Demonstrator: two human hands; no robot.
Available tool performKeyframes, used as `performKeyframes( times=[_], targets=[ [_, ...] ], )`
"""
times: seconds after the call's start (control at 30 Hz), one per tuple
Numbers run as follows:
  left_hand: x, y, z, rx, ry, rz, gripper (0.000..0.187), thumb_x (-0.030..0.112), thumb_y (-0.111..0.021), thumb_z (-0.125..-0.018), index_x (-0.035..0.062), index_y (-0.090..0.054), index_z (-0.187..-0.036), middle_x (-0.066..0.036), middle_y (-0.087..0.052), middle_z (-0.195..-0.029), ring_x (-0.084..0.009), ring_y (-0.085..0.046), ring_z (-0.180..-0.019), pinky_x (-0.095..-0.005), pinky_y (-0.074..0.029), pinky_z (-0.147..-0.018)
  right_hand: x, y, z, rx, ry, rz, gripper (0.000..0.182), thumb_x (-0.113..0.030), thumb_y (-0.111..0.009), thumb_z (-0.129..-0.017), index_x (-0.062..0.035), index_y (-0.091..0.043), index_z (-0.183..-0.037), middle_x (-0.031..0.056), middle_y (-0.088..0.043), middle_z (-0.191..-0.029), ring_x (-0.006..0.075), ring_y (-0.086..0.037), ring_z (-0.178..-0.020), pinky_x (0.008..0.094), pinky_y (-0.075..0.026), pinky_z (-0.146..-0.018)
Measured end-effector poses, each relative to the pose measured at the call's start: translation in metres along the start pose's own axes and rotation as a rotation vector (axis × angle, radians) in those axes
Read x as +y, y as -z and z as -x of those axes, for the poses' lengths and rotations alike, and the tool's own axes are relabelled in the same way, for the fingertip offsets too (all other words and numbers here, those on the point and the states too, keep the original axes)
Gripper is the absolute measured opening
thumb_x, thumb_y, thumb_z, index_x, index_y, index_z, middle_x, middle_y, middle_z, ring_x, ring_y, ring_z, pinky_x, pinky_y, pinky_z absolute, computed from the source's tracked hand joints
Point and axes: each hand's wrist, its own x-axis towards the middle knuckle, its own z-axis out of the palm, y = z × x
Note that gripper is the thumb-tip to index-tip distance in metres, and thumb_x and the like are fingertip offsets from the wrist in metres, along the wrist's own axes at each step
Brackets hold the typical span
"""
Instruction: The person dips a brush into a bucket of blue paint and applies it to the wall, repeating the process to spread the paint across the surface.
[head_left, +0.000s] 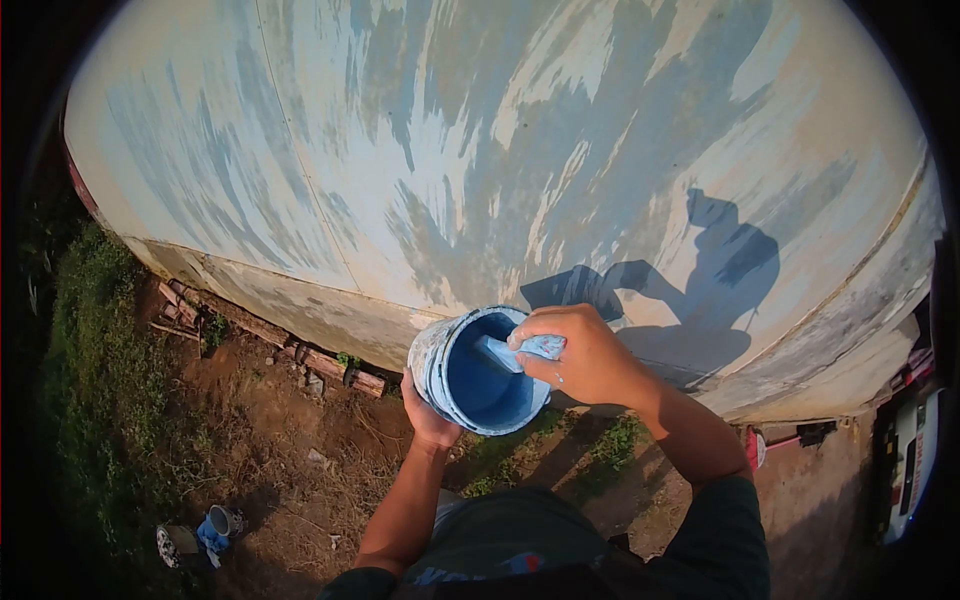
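Note:
My left hand (pixel 428 415) grips a paint-spattered white bucket (pixel 431 362) from its left side and underneath. The bucket tilts toward me, and its inside is coated with blue paint (pixel 475 385). Closed around the handle of a paintbrush (pixel 541 347), my right hand (pixel 585 352) is at the bucket's right rim. The brush is smeared with light blue, and its head reaches into the bucket. In front of me rises a cream wall (pixel 450 150) streaked with light blue and grey-blue strokes.
Bricks (pixel 340 368) line the wall's base at the left, beside dirt and grass (pixel 110 370). Two small containers stand at lower left, one a bucket (pixel 226 520) with blue on it. At far right is a white vehicle (pixel 912 460). My shadow (pixel 725 270) falls on the wall.

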Motion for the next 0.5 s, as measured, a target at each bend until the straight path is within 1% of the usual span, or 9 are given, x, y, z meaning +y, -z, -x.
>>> performKeyframes(
  times=[0.07, 0.1, 0.17, 0.27, 0.3, 0.37, 0.4, 0.47, 0.5],
  targets=[
    [-0.001, -0.006, 0.001, -0.002, -0.011, -0.032, 0.082, 0.07, -0.038, -0.108, 0.0098, -0.047, -0.161, -0.014, -0.053, -0.162, -0.0338, -0.053, -0.146, -0.0512, -0.041, -0.124, 0.005, 0.009, 0.01, 0.137, 0.056, -0.085, 0.019, -0.004, -0.081, -0.09, 0.0031, -0.077, -0.107, 0.0176, -0.079, -0.104, 0.0245, -0.079, -0.094, 0.036, -0.06, -0.08],
    [-0.003, -0.009, 0.002, 0.015, 0.002, -0.014, 0.08, 0.068, -0.035, -0.109, 0.0094, -0.047, -0.162, -0.015, -0.053, -0.162, -0.0347, -0.053, -0.146, -0.0518, -0.041, -0.124, 0.008, 0.013, 0.015, 0.139, 0.057, -0.082, 0.019, -0.004, -0.081, -0.09, 0.0031, -0.077, -0.107, 0.0176, -0.079, -0.104, 0.0245, -0.079, -0.094, 0.036, -0.06, -0.08],
    [-0.006, -0.019, 0.005, 0.028, 0.018, 0.008, 0.079, 0.066, -0.033, -0.109, 0.0089, -0.046, -0.162, -0.015, -0.053, -0.161, -0.0355, -0.053, -0.146, -0.0524, -0.04, -0.124, 0.014, 0.019, 0.028, 0.283, 0.078, -0.286, 0.019, 0.001, -0.08, -0.093, 0.003, -0.078, -0.111, 0.0175, -0.081, -0.112, 0.0221, -0.079, -0.102, 0.0354, -0.061, -0.087],
    [-0.015, -0.025, 0.002, 0.043, 0.1, 0.068, 0.079, 0.067, -0.032, -0.109, 0.0096, -0.046, -0.162, -0.015, -0.052, -0.163, -0.0361, -0.051, -0.147, -0.0535, -0.04, -0.125, 0.017, 0.029, 0.045, 0.252, 0.109, -0.177, 0.019, 0.004, -0.079, -0.093, 0.0031, -0.078, -0.112, 0.0181, -0.081, -0.116, 0.0243, -0.079, -0.105, 0.0364, -0.062, -0.09],
    [-0.02, -0.022, 0.002, 0.037, 0.127, 0.084, 0.079, 0.067, -0.033, -0.109, 0.0098, -0.046, -0.162, -0.015, -0.051, -0.163, -0.0361, -0.051, -0.148, -0.0538, -0.04, -0.125, 0.015, 0.03, 0.051, 0.261, 0.103, -0.169, 0.019, 0.004, -0.079, -0.093, 0.0031, -0.078, -0.112, 0.0181, -0.081, -0.116, 0.0243, -0.079, -0.105, 0.0364, -0.062, -0.09],
    [-0.03, -0.019, -0.002, 0.024, 0.176, 0.1, 0.079, 0.067, -0.033, -0.109, 0.01, -0.045, -0.163, -0.014, -0.051, -0.163, -0.0361, -0.05, -0.148, -0.054, -0.039, -0.125, 0.009, 0.032, 0.063, 0.315, 0.072, -0.251, 0.022, 0.004, -0.08, -0.092, 0.0029, -0.078, -0.114, 0.0199, -0.081, -0.115, 0.0258, -0.079, -0.106, 0.0372, -0.063, -0.089],
    [-0.034, -0.018, -0.004, 0.012, 0.214, 0.133, 0.079, 0.068, -0.034, -0.109, 0.0104, -0.045, -0.163, -0.014, -0.051, -0.163, -0.0361, -0.05, -0.148, -0.0542, -0.039, -0.125, 0.008, 0.031, 0.069, 0.33, 0.058, -0.243, 0.022, 0.004, -0.08, -0.092, 0.0029, -0.078, -0.114, 0.0199, -0.081, -0.115, 0.0258, -0.079, -0.106, 0.0372, -0.063, -0.089],
    [-0.04, -0.026, -0.006, -0.009, 0.275, 0.162, 0.079, 0.068, -0.034, -0.109, 0.0108, -0.045, -0.163, -0.014, -0.051, -0.163, -0.0361, -0.05, -0.148, -0.0543, -0.039, -0.125, 0.007, 0.028, 0.078, 0.289, 0.09, -0.142, 0.023, 0.004, -0.08, -0.091, 0.0016, -0.077, -0.114, 0.0204, -0.081, -0.114, 0.0281, -0.08, -0.104, 0.0379, -0.064, -0.087],
    [-0.043, -0.03, -0.007, -0.026, 0.288, 0.163, 0.073, 0.062, -0.039, -0.109, 0.0104, -0.049, -0.159, -0.013, -0.054, -0.16, -0.034, -0.053, -0.144, -0.0522, -0.042, -0.123, 0.01, 0.026, 0.082, 0.311, 0.079, -0.133, 0.023, 0.004, -0.08, -0.091, 0.0016, -0.077, -0.114, 0.0204, -0.081, -0.114, 0.0281, -0.08, -0.104, 0.0379, -0.064, -0.087]
  ],
)
